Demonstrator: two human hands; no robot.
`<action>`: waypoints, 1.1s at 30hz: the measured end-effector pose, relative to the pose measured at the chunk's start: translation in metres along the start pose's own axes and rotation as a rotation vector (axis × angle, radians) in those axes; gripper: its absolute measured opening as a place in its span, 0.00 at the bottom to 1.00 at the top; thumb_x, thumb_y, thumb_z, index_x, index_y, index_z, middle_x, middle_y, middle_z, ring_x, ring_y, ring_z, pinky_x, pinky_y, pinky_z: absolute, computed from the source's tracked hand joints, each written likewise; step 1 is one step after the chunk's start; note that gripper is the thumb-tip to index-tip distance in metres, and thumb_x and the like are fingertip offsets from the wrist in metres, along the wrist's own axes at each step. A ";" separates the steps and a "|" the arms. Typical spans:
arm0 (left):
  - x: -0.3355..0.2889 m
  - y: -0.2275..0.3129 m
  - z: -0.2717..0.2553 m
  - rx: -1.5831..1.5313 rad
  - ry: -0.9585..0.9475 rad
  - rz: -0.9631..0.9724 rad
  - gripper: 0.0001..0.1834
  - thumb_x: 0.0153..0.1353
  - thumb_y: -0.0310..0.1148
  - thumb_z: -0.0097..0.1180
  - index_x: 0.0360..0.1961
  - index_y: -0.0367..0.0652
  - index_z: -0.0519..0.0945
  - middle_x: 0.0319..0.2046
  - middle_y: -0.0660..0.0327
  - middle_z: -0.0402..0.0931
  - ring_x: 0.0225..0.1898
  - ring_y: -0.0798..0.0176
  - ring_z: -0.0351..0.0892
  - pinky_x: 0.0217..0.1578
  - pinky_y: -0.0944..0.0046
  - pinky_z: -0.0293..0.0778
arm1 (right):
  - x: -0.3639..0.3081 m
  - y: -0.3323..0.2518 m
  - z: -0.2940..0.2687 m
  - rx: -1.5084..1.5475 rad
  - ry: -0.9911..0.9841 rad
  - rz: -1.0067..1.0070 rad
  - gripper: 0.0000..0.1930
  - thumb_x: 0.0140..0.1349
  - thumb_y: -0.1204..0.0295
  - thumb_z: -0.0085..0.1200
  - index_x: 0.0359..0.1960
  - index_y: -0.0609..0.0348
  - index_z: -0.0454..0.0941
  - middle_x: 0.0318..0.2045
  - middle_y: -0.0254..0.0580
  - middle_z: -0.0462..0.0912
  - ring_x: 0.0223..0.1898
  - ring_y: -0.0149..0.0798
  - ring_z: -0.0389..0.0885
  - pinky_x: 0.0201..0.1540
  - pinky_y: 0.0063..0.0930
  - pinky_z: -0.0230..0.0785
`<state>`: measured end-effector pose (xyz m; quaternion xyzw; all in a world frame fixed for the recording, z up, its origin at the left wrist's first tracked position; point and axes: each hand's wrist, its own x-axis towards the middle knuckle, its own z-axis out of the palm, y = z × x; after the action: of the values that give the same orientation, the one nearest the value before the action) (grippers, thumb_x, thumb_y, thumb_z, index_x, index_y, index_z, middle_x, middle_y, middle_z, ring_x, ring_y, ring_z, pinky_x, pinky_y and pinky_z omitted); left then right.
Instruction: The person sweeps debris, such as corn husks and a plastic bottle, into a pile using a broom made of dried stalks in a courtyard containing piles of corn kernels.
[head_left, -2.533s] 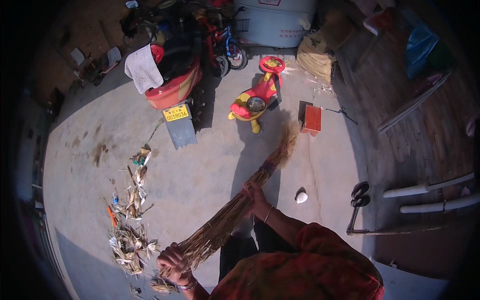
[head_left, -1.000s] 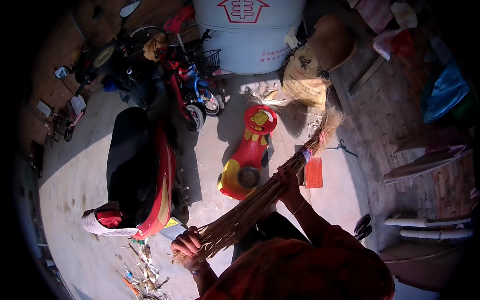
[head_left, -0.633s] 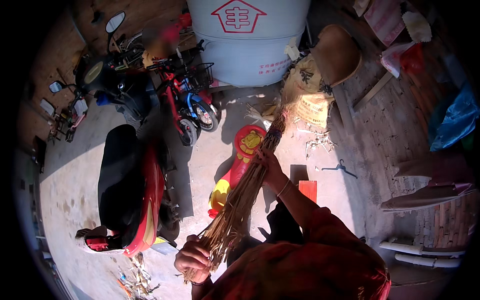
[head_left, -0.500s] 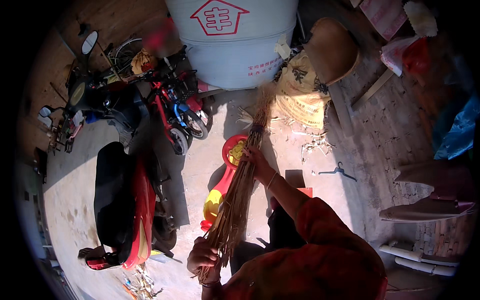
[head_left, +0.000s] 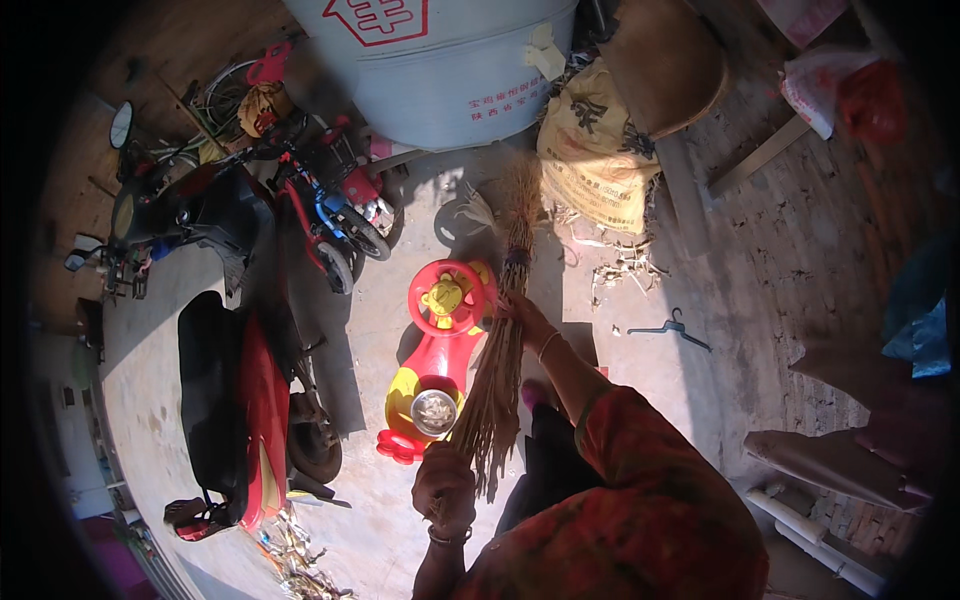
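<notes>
A long broom of dry stalks [head_left: 490, 375] slants across the middle, bound near its far end by a dark purple band, with fine brushy tips beyond. My right hand [head_left: 516, 312] is closed round it below the band. Closer to me, my left hand [head_left: 444, 488] wraps round its near end in a fist. Loose stalk ends fan out between the two hands. Just left of the broom stands a red and yellow ride-on toy car [head_left: 445, 355] with a round red steering wheel. A metal bowl [head_left: 434, 412] with pale scraps inside rests on its seat.
A red and black scooter [head_left: 262, 420] stands at left, with small children's bikes [head_left: 335, 225] behind it. A large pale blue tub [head_left: 450, 90] and a yellow sack [head_left: 595, 150] are at the back. Dry husks [head_left: 625, 270] and a blue hanger [head_left: 672, 329] lie on the floor.
My view has shifted, bringing the metal bowl and more of the toy car into sight. My left hand and the broom's near end have moved right, making the broom steeper. Both grips stay closed.
</notes>
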<state>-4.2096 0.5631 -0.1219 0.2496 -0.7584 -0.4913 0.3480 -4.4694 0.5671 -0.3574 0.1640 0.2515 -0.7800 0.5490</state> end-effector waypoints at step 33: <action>-0.516 0.238 -0.253 -0.481 0.696 0.205 0.14 0.44 0.32 0.63 0.14 0.47 0.68 0.14 0.69 0.68 0.16 0.68 0.67 0.30 0.63 0.58 | -0.466 0.363 -0.092 -0.168 -0.278 0.943 0.25 0.57 0.43 0.46 0.48 0.44 0.71 0.43 0.32 0.78 0.43 0.38 0.76 0.45 0.46 0.70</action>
<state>-3.6965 0.8839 0.0210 0.2353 -0.4806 -0.5035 0.6783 -3.9704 0.8820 -0.2622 0.1095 0.1362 -0.4383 0.8817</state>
